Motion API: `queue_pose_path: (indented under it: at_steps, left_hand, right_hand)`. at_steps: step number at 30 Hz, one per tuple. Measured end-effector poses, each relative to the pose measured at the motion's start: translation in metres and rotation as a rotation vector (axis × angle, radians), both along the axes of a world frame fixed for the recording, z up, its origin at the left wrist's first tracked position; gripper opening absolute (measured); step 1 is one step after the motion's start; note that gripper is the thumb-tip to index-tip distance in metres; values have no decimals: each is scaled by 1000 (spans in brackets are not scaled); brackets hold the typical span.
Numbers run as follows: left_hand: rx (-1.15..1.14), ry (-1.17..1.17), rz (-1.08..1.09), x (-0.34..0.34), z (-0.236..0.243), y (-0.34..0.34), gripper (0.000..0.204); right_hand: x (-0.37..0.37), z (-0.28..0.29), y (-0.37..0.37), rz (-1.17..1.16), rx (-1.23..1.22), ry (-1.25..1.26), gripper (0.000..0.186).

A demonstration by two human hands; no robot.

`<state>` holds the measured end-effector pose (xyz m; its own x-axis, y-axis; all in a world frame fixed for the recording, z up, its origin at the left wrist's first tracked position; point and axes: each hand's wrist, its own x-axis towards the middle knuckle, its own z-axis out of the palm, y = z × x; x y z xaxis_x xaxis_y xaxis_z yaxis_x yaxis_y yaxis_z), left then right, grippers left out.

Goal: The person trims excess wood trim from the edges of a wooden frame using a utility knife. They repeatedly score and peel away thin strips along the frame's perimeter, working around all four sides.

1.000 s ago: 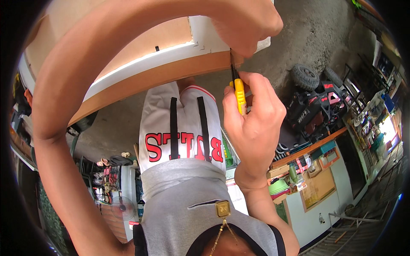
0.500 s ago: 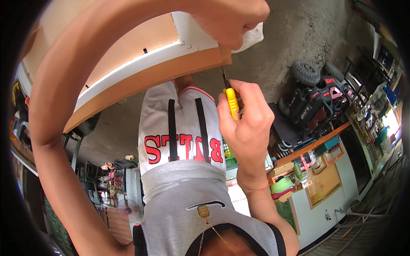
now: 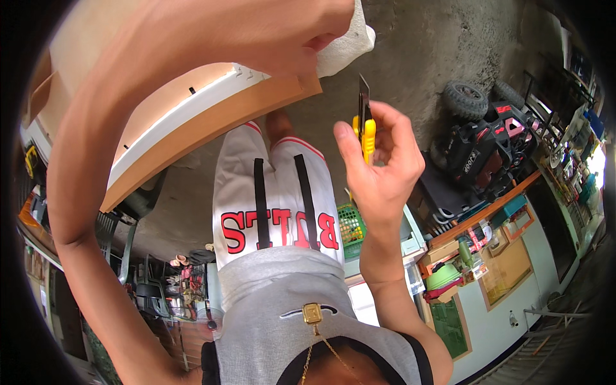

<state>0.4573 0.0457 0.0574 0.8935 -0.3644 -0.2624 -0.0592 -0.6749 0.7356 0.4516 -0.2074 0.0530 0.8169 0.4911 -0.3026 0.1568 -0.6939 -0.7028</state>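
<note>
A tan board (image 3: 212, 135) with a white inner border and a brown edge stretches across the upper left. My left hand (image 3: 308, 32) is closed at its right-hand corner, touching the brown edge; the curled fingers hide whatever they hold. Beside that hand is a whitish rough-looking piece (image 3: 350, 42) that I cannot identify. Lower and to the right, my right hand (image 3: 388, 151) grips a yellow utility knife (image 3: 368, 138). Its dark blade is out and points upward, apart from the board.
Grey concrete floor (image 3: 417, 64) lies beyond the board. To the right are a black toy vehicle (image 3: 481, 144) with chunky wheels and cluttered shelving (image 3: 462, 256). A green basket (image 3: 351, 224) stands near my right forearm, and a shoe rack (image 3: 186, 289) is at lower left.
The knife has come away from the board's corner, moving right, and its blade now points up. My left hand and the board's corner have shifted left in the picture.
</note>
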Motion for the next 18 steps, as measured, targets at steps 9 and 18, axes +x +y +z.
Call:
queue_pose_path:
  at_steps: [9, 18]
  left_hand:
    - [-43, -124, 34, -4, -18, -3, 14]
    - [-90, -586, 615, -40, -39, 3, 5]
  right_hand:
    - [13, -38, 31, -45, 185, -13, 68]
    - [19, -41, 42, 75, 212, -202, 83]
